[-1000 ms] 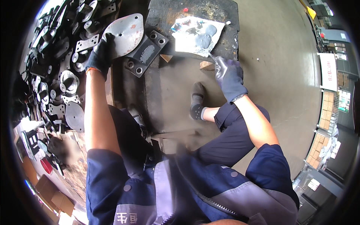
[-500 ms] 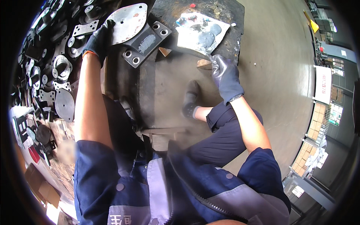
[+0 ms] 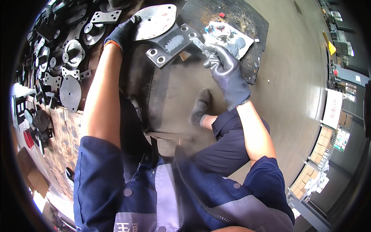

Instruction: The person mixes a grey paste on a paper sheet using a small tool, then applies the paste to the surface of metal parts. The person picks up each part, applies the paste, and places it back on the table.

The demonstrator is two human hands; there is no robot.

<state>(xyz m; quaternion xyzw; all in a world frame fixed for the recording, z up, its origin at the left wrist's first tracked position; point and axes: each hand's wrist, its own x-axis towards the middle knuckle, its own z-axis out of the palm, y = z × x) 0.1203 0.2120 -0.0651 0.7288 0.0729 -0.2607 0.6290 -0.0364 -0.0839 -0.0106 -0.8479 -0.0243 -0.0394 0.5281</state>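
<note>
My left hand (image 3: 123,34), in a dark glove with an orange cuff edge, is closed on the left rim of a metal mount's rounded light plate (image 3: 156,22). The mount's dark body (image 3: 170,43) carries a grey smear of paste and ends in flanges with ringed holes. My right hand (image 3: 226,73), in a dark coated glove, is closed around a small flat spatula (image 3: 198,43). Its blade points at the mount's right flange; whether it touches cannot be told. Beyond that hand lies a white sheet (image 3: 249,40) with grey paste on it.
The sheet lies on a worn dark stand (image 3: 259,29) with a small red bit (image 3: 222,15). Many metal plates and mounts (image 3: 73,54) crowd the wooden bench at left. My foot (image 3: 201,104) is below on the floor. Shelving with cartons (image 3: 321,145) stands far right.
My right hand has moved from the paste sheet leftward to the mount, and the spatula blade now shows. My left hand keeps its hold on the plate. The whole view has shifted somewhat.
</note>
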